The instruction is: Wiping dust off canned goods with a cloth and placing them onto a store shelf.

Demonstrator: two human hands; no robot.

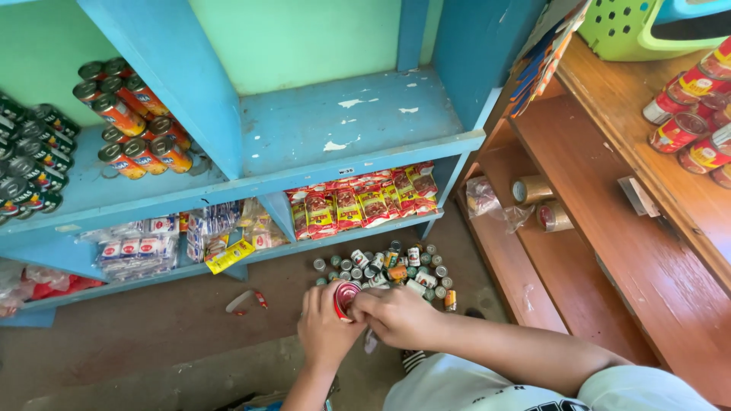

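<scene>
Fingers (364, 303) of both hands close around a small red-topped can (345, 295), which sits between the two palms just above the floor. The left hand (326, 326) cups the can from the left side, its fingers curled up against the rim, while the right hand (397, 315) comes in from the right with its fingertips pressed on the can's edge. The two hands touch each other around it.

Just beyond the hands, a cluster of small cans (388, 268) stands on the floor in front of the blue shelf unit (358, 125), some showing grey tops, others lying on their sides. On the lowest blue shelf behind them lie red and yellow sachets (362, 202) in an overlapping row, and to the left, white packets (141, 250) beside a yellow tag (229, 256). Higher on the left, orange-labelled cans (133, 122) are stacked on their sides, with dark green cans (30, 156) at the far left edge. A small scrap of wrapper (245, 301) lies on the floor left of the hands.

On the right, a wooden shelf (609, 243) holds two rolls of brown tape (542, 202) near a crumpled clear bag (487, 199). Red cans (689, 114) lie on the upper wooden shelf, below a green plastic basket (624, 27).
</scene>
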